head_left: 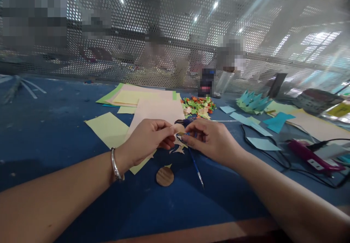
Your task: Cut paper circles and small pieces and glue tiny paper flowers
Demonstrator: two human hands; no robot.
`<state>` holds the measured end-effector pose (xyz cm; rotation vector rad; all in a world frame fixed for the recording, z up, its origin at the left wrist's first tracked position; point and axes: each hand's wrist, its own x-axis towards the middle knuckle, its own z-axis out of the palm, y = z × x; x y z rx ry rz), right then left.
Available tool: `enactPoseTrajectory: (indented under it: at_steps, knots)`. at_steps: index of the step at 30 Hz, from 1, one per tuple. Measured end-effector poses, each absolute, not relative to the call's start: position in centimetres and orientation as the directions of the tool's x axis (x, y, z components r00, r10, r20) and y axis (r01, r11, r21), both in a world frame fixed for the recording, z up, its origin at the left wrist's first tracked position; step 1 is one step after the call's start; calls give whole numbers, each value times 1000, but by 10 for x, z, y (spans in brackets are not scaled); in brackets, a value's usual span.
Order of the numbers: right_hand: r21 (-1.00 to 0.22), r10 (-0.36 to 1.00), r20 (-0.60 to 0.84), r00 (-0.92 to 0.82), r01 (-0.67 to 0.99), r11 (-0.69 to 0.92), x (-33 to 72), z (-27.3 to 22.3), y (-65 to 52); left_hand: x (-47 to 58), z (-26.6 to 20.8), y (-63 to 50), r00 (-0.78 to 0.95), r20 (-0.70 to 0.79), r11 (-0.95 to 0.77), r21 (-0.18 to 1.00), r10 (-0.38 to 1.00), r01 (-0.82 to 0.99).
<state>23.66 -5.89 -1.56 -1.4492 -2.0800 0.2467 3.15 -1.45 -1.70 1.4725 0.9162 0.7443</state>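
Note:
Both my hands meet over the middle of the blue table. My left hand (153, 135) pinches a small cream paper piece (179, 128) between thumb and fingers. My right hand (205, 135) closes on the other side of that same piece, its fingertips at the edge. Below them lie pale paper scraps (179, 149), a thin blue-handled tool with a pointed metal tip (196, 167), and a round brown disc (164, 176) with a pale paper point at its top edge. Behind my fingers a dark tool (182, 121) is mostly hidden.
Large pale paper sheets (161, 108) and a yellow sheet (108, 130) lie left of centre. Beyond my right hand is a pile of green and orange paper bits (198, 106). Rightward are a folded paper piece (253, 102), a magenta power strip (314, 157) and black cables (284, 163).

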Motion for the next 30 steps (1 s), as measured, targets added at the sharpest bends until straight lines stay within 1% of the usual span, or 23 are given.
enactPoseTrajectory:
  at_steps: [6,9,13,18,22,25,30]
  knots:
    - [-492,888,398,-231,763,419,239,-17,-57,33,-19,-15,537,-50,6,997,842,82]
    - [-519,892,386,-236,744,421,238,-17,-57,32,-20,-16,544,-43,18,999,838,51]
    - [-585,903,362,-232,698,414,237,-19,-57,33,-17,-20,533,-53,45,999,844,28]
    - [-660,922,323,-212,648,380,238,-19,-56,34,-14,-18,513,-121,178,982,850,-63]
    - [-693,927,301,-223,616,373,239,-18,-56,33,-15,-14,595,-182,271,961,783,-62]
    - [-695,921,305,-241,605,388,239,-17,-57,32,-17,-15,640,-166,236,972,750,-24]
    - [-722,932,264,-247,590,361,239,-16,-59,32,-20,-17,627,-110,124,992,771,22]
